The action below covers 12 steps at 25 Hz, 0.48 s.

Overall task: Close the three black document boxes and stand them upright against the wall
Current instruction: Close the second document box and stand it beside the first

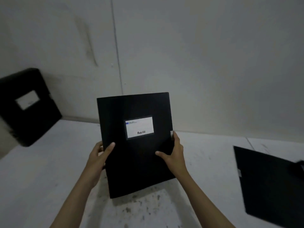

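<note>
A closed black document box (139, 162) with a white label on its front is held upright in the middle, lifted above the white surface. My left hand (98, 157) grips its left edge, thumb on the front. My right hand (172, 151) grips its right edge beside a small silver clasp. Another black box (28, 109) with a white label stands leaning against the wall at the far left. A third black box (269, 186) lies flat on the surface at the right, partly cut off by the frame edge.
The white table surface (49, 170) has dark scuff marks near the front centre. A pale wall (197, 63) with a vertical seam rises behind the table.
</note>
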Each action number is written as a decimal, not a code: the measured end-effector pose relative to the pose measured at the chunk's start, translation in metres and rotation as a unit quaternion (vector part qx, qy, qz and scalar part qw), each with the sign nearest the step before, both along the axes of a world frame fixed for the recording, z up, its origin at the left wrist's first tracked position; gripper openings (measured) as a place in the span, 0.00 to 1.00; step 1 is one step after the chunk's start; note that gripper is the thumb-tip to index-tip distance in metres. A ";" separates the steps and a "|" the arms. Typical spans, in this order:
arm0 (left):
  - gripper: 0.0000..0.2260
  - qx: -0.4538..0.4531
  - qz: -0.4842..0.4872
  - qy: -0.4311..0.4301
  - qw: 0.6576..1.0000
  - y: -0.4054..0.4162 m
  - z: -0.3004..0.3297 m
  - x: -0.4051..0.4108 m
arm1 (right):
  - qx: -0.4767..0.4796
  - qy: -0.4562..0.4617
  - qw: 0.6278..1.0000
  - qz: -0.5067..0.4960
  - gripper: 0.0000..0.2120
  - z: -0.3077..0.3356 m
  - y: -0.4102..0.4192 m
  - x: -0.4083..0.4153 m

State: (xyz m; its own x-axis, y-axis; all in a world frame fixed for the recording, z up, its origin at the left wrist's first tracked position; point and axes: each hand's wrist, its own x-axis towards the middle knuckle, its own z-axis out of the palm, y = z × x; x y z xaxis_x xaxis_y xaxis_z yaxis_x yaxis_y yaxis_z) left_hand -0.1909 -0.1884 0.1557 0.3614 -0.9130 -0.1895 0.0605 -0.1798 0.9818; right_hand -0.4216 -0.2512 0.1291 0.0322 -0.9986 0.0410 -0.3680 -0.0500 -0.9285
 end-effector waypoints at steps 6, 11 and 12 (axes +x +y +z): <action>0.26 -0.108 0.138 -0.047 0.983 0.019 0.049 0.119 | -0.058 0.004 0.992 0.112 0.30 0.032 -0.021 0.141; 0.18 -0.146 0.234 -0.081 0.958 0.041 0.052 0.203 | -0.019 -0.053 0.982 0.180 0.28 0.053 -0.018 0.264; 0.18 -0.151 0.243 -0.081 0.955 0.045 0.052 0.218 | -0.013 -0.070 0.980 0.186 0.29 0.057 -0.017 0.288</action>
